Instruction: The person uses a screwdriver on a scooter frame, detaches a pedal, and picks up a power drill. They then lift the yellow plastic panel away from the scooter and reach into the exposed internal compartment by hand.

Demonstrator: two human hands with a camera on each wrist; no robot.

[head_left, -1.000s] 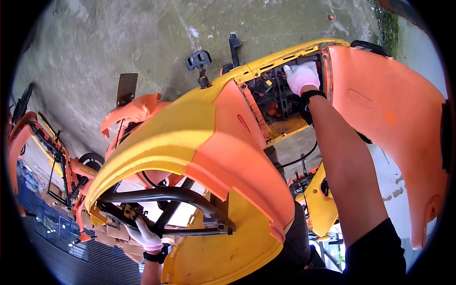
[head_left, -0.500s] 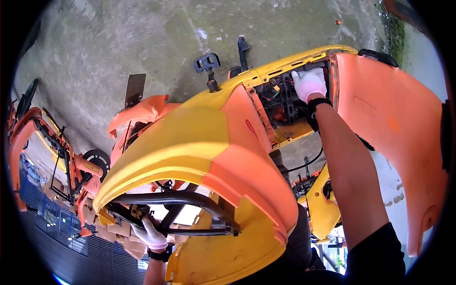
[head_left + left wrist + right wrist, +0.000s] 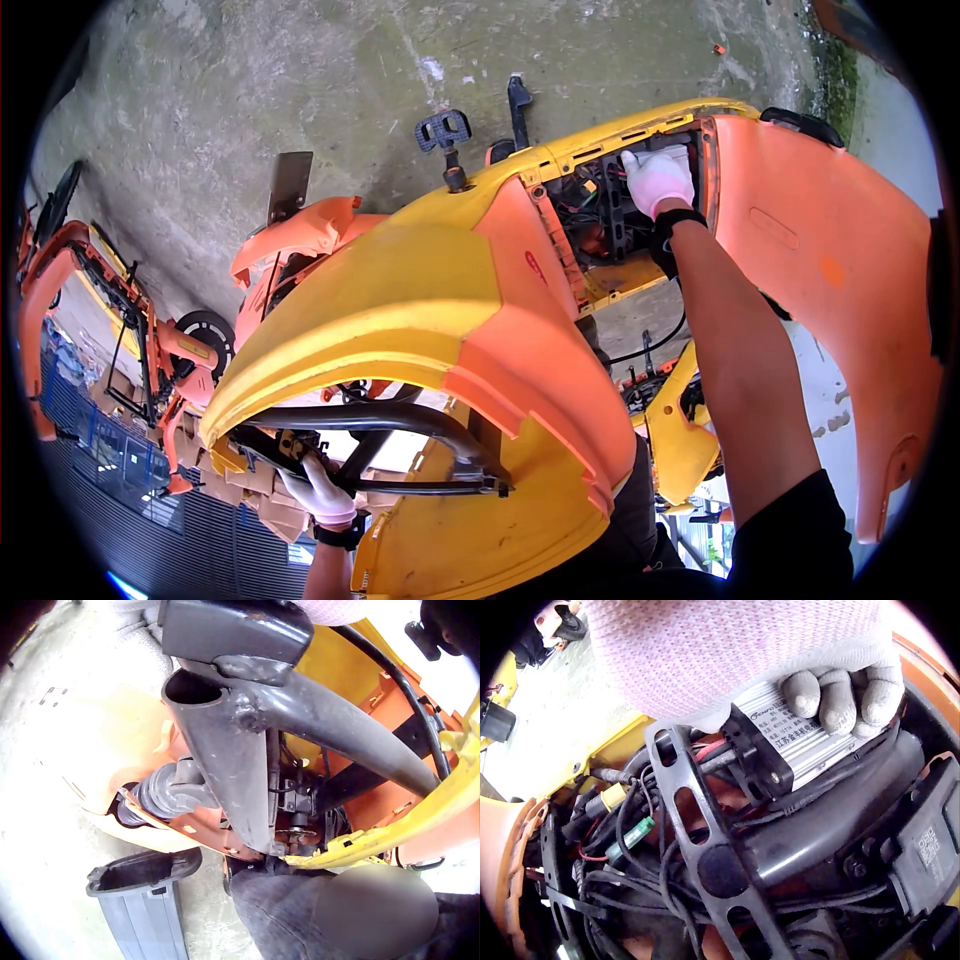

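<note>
In the head view an orange and yellow electric-bike body (image 3: 560, 350) lies tipped over, with an opening in its middle. My gloved right hand (image 3: 660, 178) reaches into that opening. There it grips a silver finned controller box (image 3: 821, 754) with a printed label, its curled fingertips (image 3: 838, 712) over the label side. The thumb lies by a slotted black bracket (image 3: 705, 847). At the lower left my gloved left hand (image 3: 320, 492) holds the black tubular frame (image 3: 400, 418); most of that hand is hidden in its wrist view, where the frame's open tube end (image 3: 196, 686) shows.
Bundled cables with a green connector (image 3: 630, 838) and a yellow connector (image 3: 607, 799) run beside the bracket. A pedal (image 3: 443, 130) sticks up from the body. Other orange bike parts (image 3: 195, 355) and cardboard boxes (image 3: 280, 515) stand left. A dark grey bin-like part (image 3: 142, 907) lies on the floor.
The bike body and both hands shift right and slightly down in the head view. Each hand keeps its place on the bike.
</note>
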